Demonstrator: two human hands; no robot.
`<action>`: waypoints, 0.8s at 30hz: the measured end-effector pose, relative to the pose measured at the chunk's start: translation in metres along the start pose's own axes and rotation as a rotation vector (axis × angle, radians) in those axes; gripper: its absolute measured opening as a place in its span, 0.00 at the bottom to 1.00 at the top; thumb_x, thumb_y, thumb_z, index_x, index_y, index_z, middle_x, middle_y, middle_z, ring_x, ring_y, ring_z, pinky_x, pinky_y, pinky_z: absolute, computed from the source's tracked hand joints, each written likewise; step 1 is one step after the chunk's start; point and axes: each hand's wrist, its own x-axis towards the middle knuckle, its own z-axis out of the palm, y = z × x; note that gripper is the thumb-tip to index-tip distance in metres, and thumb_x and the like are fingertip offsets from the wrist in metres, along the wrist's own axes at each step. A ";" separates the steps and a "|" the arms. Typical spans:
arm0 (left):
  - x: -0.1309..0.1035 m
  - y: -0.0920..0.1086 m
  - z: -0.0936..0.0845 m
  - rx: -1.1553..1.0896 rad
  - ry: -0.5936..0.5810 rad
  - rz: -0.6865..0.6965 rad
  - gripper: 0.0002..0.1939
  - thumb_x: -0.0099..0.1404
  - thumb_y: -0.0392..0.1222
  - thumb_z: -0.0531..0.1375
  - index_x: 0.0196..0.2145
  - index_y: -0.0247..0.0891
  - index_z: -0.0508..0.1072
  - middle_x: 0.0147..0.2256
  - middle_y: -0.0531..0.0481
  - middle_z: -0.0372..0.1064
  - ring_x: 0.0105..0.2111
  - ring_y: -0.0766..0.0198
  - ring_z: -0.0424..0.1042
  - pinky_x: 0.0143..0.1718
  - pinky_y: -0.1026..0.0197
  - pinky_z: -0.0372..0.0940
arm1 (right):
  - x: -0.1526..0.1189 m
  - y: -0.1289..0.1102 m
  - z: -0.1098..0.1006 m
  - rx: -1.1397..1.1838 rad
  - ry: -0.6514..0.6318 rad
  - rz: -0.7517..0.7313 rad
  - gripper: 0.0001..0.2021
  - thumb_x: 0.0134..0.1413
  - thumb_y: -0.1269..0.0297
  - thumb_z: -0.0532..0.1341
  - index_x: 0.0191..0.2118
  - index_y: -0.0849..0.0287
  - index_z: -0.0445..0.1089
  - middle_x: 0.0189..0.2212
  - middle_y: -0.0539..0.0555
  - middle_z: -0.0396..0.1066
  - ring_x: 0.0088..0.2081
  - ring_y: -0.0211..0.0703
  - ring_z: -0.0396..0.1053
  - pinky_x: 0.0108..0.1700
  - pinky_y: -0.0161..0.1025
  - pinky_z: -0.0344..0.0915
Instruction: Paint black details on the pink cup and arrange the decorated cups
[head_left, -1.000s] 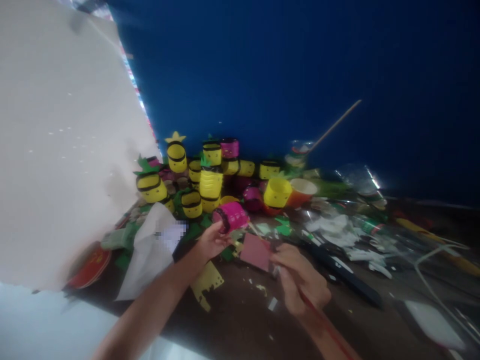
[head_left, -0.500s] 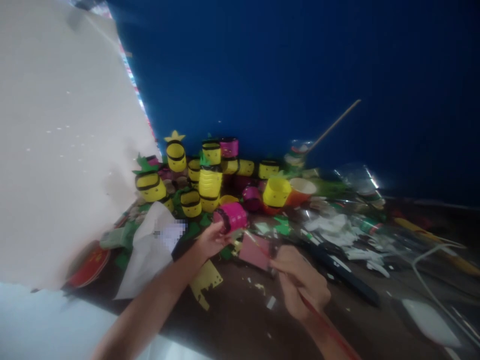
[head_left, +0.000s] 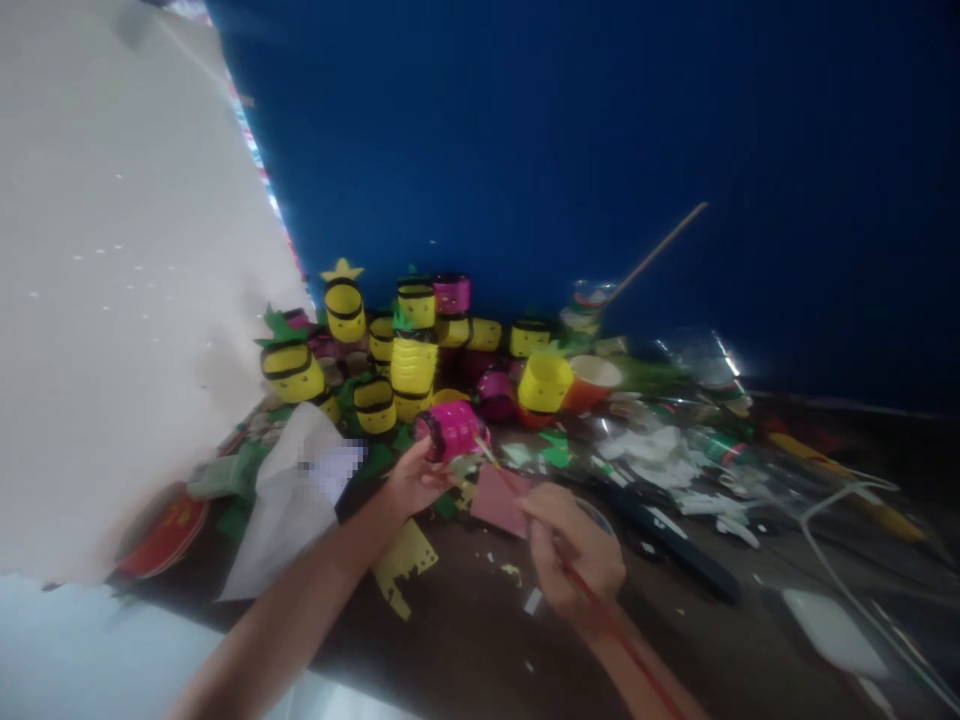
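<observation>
A pink cup with a dark rim lies on its side in my left hand, whose fingers are closed round its rim end. My right hand pinches a long thin red brush, and its pale tip meets the right end of the pink cup. Under the brush lies a square pink sheet on the dark table. Behind my left hand stand several yellow cups with black bands, one of them a ribbed yellow cup.
White crumpled scraps, a long black tool and a white cable lie at the right. A red bowl and white paper are at the left. A stick rises from a clear container at the back.
My right hand has moved left with the brush, whose tip is now at the cup's end. The pink cup has turned slightly in my left hand. The whole view has shifted a little.
</observation>
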 end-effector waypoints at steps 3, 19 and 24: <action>0.001 0.002 0.001 -0.033 0.039 0.011 0.15 0.62 0.45 0.55 0.22 0.34 0.69 0.15 0.54 0.60 0.14 0.75 0.59 0.20 0.70 0.57 | -0.001 0.000 -0.004 0.005 -0.037 -0.030 0.10 0.47 0.78 0.56 0.34 0.57 0.70 0.25 0.52 0.72 0.29 0.42 0.72 0.36 0.43 0.71; -0.002 0.002 0.006 -0.045 0.003 -0.041 0.20 0.65 0.47 0.51 0.21 0.33 0.69 0.15 0.56 0.57 0.10 0.79 0.50 0.20 0.71 0.58 | -0.006 -0.002 0.008 -0.029 -0.100 -0.104 0.17 0.48 0.80 0.58 0.44 0.59 0.70 0.35 0.57 0.72 0.37 0.43 0.72 0.40 0.42 0.72; -0.001 0.001 0.003 -0.005 -0.030 -0.070 0.19 0.65 0.45 0.51 0.20 0.34 0.67 0.15 0.57 0.55 0.11 0.79 0.48 0.21 0.70 0.59 | -0.007 -0.002 0.011 0.031 -0.120 -0.100 0.17 0.48 0.81 0.58 0.44 0.60 0.70 0.36 0.59 0.72 0.39 0.45 0.72 0.38 0.43 0.72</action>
